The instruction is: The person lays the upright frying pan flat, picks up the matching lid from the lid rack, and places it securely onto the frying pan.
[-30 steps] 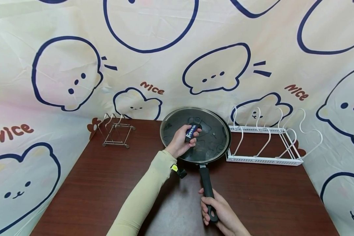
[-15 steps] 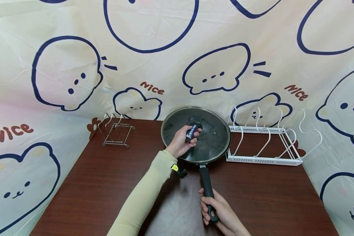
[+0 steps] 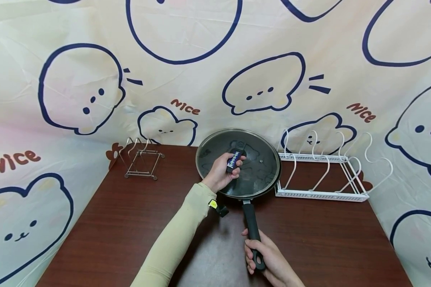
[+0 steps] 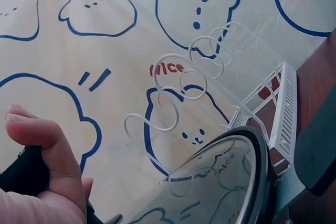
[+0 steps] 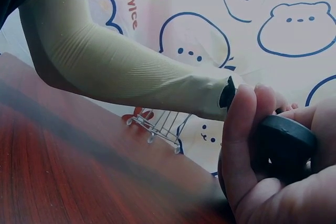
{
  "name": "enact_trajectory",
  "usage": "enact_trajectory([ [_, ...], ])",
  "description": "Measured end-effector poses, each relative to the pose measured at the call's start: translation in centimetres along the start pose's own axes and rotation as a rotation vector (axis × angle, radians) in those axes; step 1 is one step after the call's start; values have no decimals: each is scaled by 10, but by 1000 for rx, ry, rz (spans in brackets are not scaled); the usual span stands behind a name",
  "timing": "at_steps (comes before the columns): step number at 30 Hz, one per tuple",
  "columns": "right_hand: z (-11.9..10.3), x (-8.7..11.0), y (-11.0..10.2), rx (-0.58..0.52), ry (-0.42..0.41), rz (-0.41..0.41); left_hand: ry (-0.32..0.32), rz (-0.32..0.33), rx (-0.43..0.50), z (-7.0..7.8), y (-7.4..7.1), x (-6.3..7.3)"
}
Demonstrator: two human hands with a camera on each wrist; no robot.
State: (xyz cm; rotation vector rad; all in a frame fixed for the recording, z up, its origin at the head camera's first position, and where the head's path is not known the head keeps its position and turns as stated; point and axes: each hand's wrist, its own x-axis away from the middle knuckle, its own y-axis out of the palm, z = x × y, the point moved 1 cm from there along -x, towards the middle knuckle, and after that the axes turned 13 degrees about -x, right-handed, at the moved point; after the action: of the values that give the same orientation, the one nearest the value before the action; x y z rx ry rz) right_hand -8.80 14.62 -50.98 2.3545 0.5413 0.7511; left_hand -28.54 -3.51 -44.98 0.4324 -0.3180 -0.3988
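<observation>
A black frying pan (image 3: 279, 180) with a glass lid (image 3: 258, 175) on it is at the back middle of the table. My left hand (image 3: 217, 173) grips the lid's black knob (image 3: 234, 160), which bears a blue label with white letters. The left wrist view shows the thumb and fingers of that hand (image 4: 58, 153) beside the lid's glass (image 4: 210, 182). Lower down, my right hand (image 3: 271, 257) holds the pan's black handle (image 3: 250, 219) near its end. In the right wrist view, the fingers (image 5: 239, 140) curl round the handle end (image 5: 287, 136).
Just right of the pan stands a white wire rack (image 3: 321, 195) with curved upright loops. A small metal wire rack (image 3: 141, 173) stands at the back left of the brown table (image 3: 104, 231). Patterned cloth (image 3: 186, 83) rises behind and at both sides.
Over the last second, the pan and lid have shifted very slightly. Both hands keep their grips, and the racks have not moved.
</observation>
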Motion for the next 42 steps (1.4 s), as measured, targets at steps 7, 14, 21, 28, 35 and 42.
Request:
enact_trajectory([
  [7,0,0,0,0,1,6,-12,6,18,1,1,0],
  [14,0,1,0,-5,-5,1,-13,-3,28,1,3,1],
  [21,0,1,-1,0,-8,-2,-6,3,23,0,3,0],
  [28,0,2,-1,2,-7,-4,-5,5,41,-3,5,0],
  [35,0,1,-1,4,-6,1,-2,10,46,-3,7,-2],
  [42,0,-1,0,-1,-3,-1,-3,8,66,-4,7,-2],
])
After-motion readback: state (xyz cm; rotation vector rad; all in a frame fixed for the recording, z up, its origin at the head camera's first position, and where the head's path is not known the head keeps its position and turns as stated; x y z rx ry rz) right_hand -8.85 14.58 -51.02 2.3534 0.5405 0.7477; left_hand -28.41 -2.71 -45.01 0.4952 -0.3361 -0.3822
